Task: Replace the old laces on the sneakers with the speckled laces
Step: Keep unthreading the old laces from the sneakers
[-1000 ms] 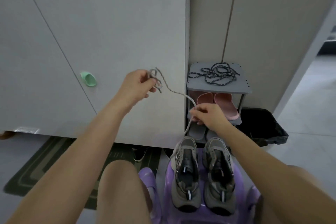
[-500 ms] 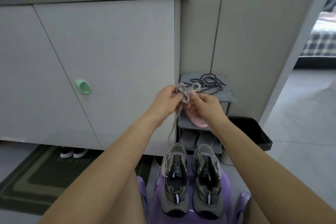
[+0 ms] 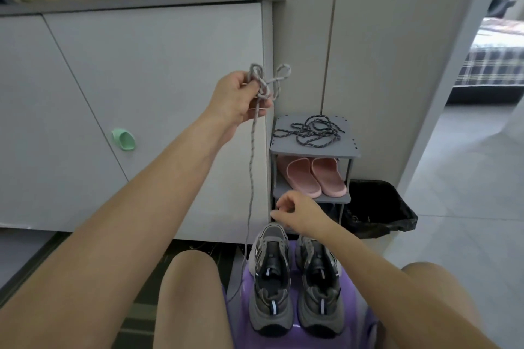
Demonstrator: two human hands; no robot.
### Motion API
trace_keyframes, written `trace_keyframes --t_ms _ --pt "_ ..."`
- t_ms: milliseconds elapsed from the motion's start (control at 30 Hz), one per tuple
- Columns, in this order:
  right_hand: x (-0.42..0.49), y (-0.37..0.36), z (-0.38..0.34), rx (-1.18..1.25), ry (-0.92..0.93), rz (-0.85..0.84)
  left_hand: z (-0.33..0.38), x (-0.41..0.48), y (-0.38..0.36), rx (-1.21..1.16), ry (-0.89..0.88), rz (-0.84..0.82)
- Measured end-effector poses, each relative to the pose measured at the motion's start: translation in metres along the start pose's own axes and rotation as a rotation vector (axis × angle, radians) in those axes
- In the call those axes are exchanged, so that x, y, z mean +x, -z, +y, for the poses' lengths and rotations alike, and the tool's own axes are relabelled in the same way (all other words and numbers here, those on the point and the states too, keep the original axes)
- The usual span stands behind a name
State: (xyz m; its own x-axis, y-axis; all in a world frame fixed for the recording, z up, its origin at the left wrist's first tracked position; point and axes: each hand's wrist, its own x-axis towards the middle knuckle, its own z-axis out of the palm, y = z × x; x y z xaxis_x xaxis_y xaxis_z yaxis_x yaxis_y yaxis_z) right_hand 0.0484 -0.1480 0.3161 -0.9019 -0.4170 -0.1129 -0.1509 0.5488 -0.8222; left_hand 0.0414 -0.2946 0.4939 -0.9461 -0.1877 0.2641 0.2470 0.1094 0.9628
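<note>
1. One mint-green handle (image 3: 123,140) sat on the door of a pale cabinet (image 3: 158,93) at the left.
2. The left hand (image 3: 238,99) was raised in front of that cabinet with its arm stretched forward. Its fingers were curled round one grey old lace (image 3: 263,85), gathered into loops above the fist. A single tail hung straight down past the knee.
3. Two grey and black sneakers (image 3: 272,286) stood side by side, toes pointing away, on one purple stool (image 3: 351,317) between the person's knees.
4. The right hand (image 3: 300,214) hovered just above the sneakers' toes, its fingers loosely curled, with nothing seen in them.
5. One small grey shoe rack (image 3: 286,147) stood beside the cabinet, behind the sneakers.
6. The dark speckled laces (image 3: 310,132) lay in one tangle on the rack's top shelf, well apart from both hands. Their number could not be told.
7. Two pink slippers (image 3: 314,176) sat on the shelf below.
8. One black-lined bin (image 3: 377,210) stood just right of the rack.
</note>
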Motion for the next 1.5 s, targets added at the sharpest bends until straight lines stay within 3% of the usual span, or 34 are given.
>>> trace_keyframes --t_ms 100,333,500,600,667,733,900,1167,1267,1400,1500 --pt "0.005 -0.001 -0.013 0.081 0.027 0.074 0.003 0.0 -0.003 -0.023 0.002 -0.014" --pt "0.017 -0.017 -0.034 0.045 0.1 -0.002 0.013 0.002 -0.002 -0.074 -0.018 0.012" --pt "0.008 -0.008 -0.005 -0.045 -0.016 -0.061 0.016 0.011 0.025 0.012 -0.049 0.083" --pt "0.006 0.017 -0.002 0.295 -0.119 0.061 -0.001 0.009 0.034 0.195 -0.031 0.032" --pt "0.006 0.039 -0.021 0.584 -0.076 0.124 -0.023 0.003 0.029 0.284 0.004 -0.042" --pt "0.006 0.057 -0.048 0.709 0.023 0.148 -0.044 -0.005 0.017 0.337 0.03 -0.097" --pt "0.007 0.078 -0.084 0.564 0.187 0.263 -0.07 -0.021 -0.016 0.304 0.05 -0.152" --pt "0.005 0.086 -0.078 0.532 0.202 0.31 -0.069 -0.031 -0.035 0.084 0.186 -0.303" --pt "0.003 0.089 -0.077 0.441 0.195 0.319 -0.069 -0.031 -0.041 0.109 0.139 -0.365" --pt "-0.002 0.095 -0.075 0.439 0.189 0.339 -0.069 -0.027 -0.046 0.243 0.087 -0.257" --pt "-0.01 0.094 -0.066 0.38 0.156 0.503 -0.066 -0.021 -0.047 0.215 0.117 -0.198"
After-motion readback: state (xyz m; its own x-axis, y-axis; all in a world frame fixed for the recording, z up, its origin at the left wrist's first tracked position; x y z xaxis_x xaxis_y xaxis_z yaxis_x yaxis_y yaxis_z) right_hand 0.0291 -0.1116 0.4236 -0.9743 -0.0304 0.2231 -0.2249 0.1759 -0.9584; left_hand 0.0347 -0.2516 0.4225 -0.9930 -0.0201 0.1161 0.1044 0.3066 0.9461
